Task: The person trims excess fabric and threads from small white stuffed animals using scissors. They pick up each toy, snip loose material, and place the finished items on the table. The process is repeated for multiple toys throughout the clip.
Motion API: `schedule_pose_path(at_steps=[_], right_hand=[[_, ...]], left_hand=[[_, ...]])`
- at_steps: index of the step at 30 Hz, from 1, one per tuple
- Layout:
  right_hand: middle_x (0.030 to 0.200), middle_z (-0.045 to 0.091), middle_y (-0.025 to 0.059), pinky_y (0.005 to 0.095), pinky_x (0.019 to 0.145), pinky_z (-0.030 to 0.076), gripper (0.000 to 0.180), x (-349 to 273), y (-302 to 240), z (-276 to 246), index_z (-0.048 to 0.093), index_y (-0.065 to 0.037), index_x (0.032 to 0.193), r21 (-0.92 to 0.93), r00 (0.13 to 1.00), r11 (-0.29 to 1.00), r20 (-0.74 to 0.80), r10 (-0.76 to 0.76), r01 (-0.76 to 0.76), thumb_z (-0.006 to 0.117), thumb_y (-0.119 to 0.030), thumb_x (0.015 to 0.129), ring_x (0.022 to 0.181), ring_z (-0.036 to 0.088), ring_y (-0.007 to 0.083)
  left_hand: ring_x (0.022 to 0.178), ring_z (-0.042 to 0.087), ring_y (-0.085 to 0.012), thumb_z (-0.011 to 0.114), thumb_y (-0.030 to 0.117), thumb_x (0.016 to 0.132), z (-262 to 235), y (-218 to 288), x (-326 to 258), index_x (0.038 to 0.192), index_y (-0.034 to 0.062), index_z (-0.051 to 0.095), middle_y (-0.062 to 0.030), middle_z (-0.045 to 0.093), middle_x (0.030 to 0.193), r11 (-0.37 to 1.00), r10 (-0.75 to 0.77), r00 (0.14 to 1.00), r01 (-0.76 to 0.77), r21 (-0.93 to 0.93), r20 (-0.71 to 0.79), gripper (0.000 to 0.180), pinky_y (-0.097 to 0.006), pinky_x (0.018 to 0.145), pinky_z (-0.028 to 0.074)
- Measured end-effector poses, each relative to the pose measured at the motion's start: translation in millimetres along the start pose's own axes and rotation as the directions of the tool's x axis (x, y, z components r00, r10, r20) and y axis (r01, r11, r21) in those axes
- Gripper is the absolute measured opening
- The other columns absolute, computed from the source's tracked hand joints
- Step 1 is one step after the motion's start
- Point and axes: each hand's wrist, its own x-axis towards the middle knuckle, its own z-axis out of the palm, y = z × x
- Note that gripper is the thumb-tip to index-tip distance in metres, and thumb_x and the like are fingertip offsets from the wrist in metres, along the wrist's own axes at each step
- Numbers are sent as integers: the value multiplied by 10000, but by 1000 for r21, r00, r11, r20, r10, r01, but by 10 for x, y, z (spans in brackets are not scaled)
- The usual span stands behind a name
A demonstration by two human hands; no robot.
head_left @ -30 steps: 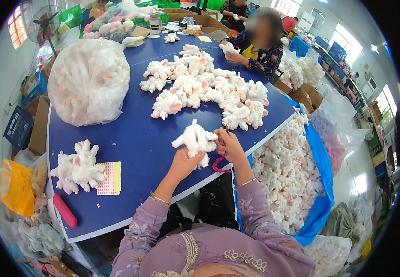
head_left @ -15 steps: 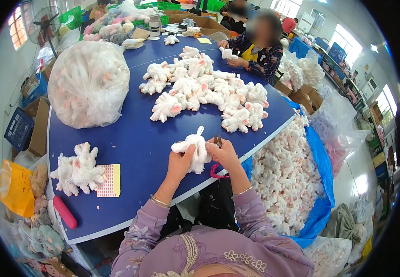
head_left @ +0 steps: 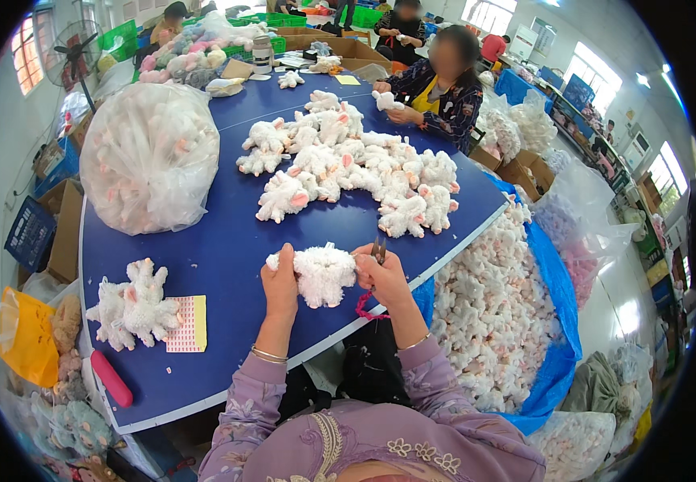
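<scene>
A fluffy white plush toy (head_left: pixel 324 277) is stretched between my two hands above the near edge of the blue table (head_left: pixel 235 281). My left hand (head_left: pixel 280 283) is closed on its left end, thumb on top. Closed too, my right hand (head_left: pixel 385 281) grips the toy's right end while holding small dark thread snips (head_left: pixel 378 250), points up. A bright pink cord (head_left: pixel 368 308) hangs below that hand. Beyond lies a heap of similar white plush toys (head_left: pixel 348 161) with pink ears. Two more plush toys (head_left: pixel 140 305) lie at the left, partly over a yellow-edged sticker sheet (head_left: pixel 191 325).
A large clear bag of plush toys (head_left: pixel 151 157) stands at the left. A pink pouch-like object (head_left: pixel 112 378) lies near the left corner. Right of the table, a blue sheet (head_left: pixel 553 337) holds many white toys. Across the table sits a co-worker (head_left: pixel 444 88) with a white toy.
Both hands have drawn apart, and the plush toy has turned from upright to stretched sideways between them. The snips stay in my right hand. The whole view has shifted slightly.
</scene>
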Motion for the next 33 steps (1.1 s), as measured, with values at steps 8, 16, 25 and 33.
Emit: schedule_pose_path(at_steps=[8,16,25,33], right_hand=[[664,513,-9,209,443,296,157,0,-40,21,600,-6,1013,-8,996,999,-81,46,-47,604,-115,900,498,399,46],[688,515,-2,212,428,297,240,43,-24,-100,562,18,1092,77,985,997,-166,39,-26,606,-102,889,484,378,41],[720,519,-13,208,441,287,286,45,-41,-104,550,19,1144,119,998,993,-61,32,-24,607,-89,885,498,367,27],[677,538,3,210,438,284,143,58,-76,-18,591,-31,833,-60,983,998,-183,-24,13,619,-152,905,496,377,34]], left_hand=[[564,489,-48,593,231,926,-1,99,0,862,43,614,17,545,634,966,-62,990,27,257,128,200,-208,498,372],[629,519,-82,515,255,973,-77,108,40,1011,-9,605,-37,587,767,987,-117,942,145,-69,314,282,-227,599,433],[699,560,-88,524,175,953,1,266,-27,1197,9,557,-42,607,830,985,-127,936,159,-73,328,297,-222,656,458],[573,537,-74,590,137,923,-53,205,21,1074,4,620,-19,605,729,985,-138,949,161,-59,283,204,-212,519,444]])
